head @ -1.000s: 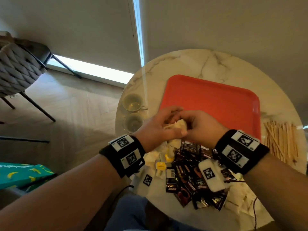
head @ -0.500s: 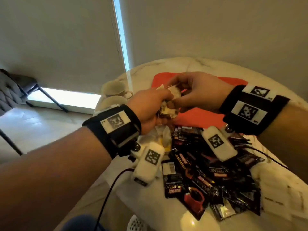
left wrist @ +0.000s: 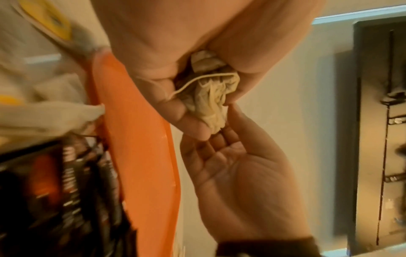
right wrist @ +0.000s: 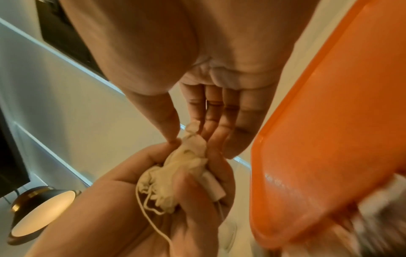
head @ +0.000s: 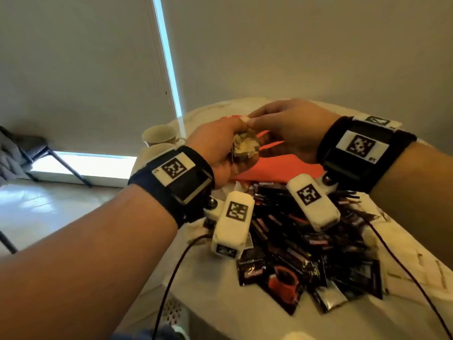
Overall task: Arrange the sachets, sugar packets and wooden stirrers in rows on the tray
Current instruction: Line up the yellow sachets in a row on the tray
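My left hand (head: 220, 146) is raised above the near edge of the orange tray (head: 277, 168) and grips a crumpled bundle of pale tea-bag sachets (head: 245, 148) with loose strings. The bundle (left wrist: 211, 92) fills its curled fingers. My right hand (head: 252, 121) meets it from the right and pinches the top of one sachet (right wrist: 193, 130) between thumb and fingers. A heap of dark coffee sachets (head: 306, 241) lies on the table below both wrists. No stirrers show in these views.
Two pale cups (head: 159, 136) stand on the round marble table (head: 220, 303) left of the tray. More pale sachets (left wrist: 44, 107) lie beside the tray's edge. A chair (head: 29, 153) stands on the floor at the far left.
Both hands have risen from the pile with the tea-bag bundle, now held above the tray's near edge. The head view has tilted up and moved closer.
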